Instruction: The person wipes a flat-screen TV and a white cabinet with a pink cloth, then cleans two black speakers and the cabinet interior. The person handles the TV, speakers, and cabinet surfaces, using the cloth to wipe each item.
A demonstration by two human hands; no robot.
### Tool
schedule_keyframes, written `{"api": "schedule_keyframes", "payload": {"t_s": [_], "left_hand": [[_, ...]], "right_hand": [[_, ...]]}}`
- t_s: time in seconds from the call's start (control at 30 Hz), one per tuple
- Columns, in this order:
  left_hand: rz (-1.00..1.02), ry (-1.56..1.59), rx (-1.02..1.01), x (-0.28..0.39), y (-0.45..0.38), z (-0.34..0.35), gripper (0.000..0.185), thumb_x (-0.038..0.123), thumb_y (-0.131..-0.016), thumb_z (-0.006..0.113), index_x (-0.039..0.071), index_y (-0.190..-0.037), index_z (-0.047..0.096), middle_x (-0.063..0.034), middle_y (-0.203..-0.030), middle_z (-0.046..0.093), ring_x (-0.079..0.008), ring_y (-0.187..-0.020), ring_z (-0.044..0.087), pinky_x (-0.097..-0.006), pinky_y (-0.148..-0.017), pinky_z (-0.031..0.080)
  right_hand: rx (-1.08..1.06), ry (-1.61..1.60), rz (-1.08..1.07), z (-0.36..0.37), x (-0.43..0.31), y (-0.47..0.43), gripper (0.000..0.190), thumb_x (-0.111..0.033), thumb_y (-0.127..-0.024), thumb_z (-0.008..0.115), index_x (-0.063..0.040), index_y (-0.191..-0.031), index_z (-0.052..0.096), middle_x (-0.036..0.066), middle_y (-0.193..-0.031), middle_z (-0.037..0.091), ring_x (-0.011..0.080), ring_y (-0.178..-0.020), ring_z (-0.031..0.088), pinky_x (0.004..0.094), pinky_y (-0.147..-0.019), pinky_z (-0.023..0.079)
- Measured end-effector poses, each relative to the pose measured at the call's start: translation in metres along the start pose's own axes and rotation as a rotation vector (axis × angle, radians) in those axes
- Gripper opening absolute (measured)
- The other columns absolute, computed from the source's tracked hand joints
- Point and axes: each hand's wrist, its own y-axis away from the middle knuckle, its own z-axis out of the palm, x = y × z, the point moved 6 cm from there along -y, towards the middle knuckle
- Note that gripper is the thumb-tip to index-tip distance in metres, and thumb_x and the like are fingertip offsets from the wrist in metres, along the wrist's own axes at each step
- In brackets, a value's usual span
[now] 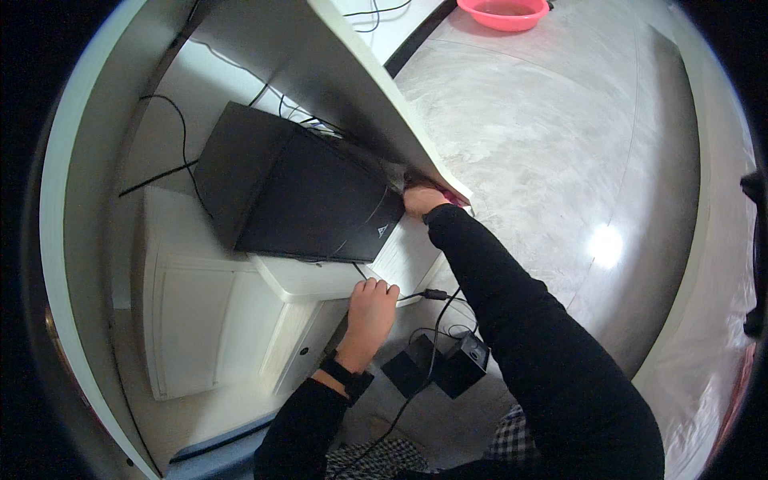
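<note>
A black computer tower (324, 198) leans at a slant inside a white wooden desk. Between its right side and the desk's side panel (384, 90), my right hand (422, 200) reaches in. Its fingers are mostly hidden, and something dark pink (454, 198), perhaps cloth, shows beside it against the panel's edge. My left hand (373, 309), with a black band on the wrist, is curled at the front edge of the pale base board (408, 255). A black cable (410, 296) runs into its fingers from both sides, so the hand appears closed around it.
Two small black speakers (462, 364) with cords stand on the floor below my hands. Left of the tower is a white cabinet (210, 318). Loose black cables (183, 129) hang behind it. A pink basin (507, 13) sits on the grey floor (540, 132) at the top.
</note>
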Motion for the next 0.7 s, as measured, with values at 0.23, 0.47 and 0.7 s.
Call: {"api": "schedule_keyframes", "payload": {"t_s": [0.23,0.47,0.7], "left_hand": [[-0.045,-0.030,-0.009,-0.002,-0.001,-0.003,0.012,0.012,-0.080,0.056,0.010,-0.089,0.063,-0.0063,-0.085,0.061,-0.0243,-0.090,0.057,-0.0378,-0.080,0.043],[-0.102,-0.084,-0.020,0.003,-0.003,0.002,0.014,0.010,-0.077,0.062,0.011,-0.090,0.064,-0.0047,-0.085,0.063,-0.0225,-0.091,0.058,-0.0349,-0.081,0.042],[-0.127,-0.080,-0.015,0.005,0.000,0.004,0.012,0.011,-0.078,0.061,0.011,-0.090,0.065,-0.0046,-0.087,0.063,-0.0215,-0.094,0.058,-0.0341,-0.083,0.041]], "right_hand": [[0.063,0.015,0.054,-0.002,-0.002,0.010,0.036,-0.019,-0.086,0.047,-0.009,-0.116,0.066,0.017,-0.113,0.066,0.0345,-0.106,0.063,0.0463,-0.089,0.050],[0.300,0.234,-0.244,0.005,0.008,0.105,0.047,-0.019,-0.087,0.049,0.000,-0.130,0.049,0.020,-0.137,0.046,0.0366,-0.128,0.041,0.0453,-0.106,0.037],[0.004,0.084,-0.098,-0.013,0.007,0.184,0.030,-0.010,-0.080,0.058,-0.002,-0.109,0.061,0.019,-0.118,0.056,0.0354,-0.115,0.053,0.0419,-0.093,0.047]]}}
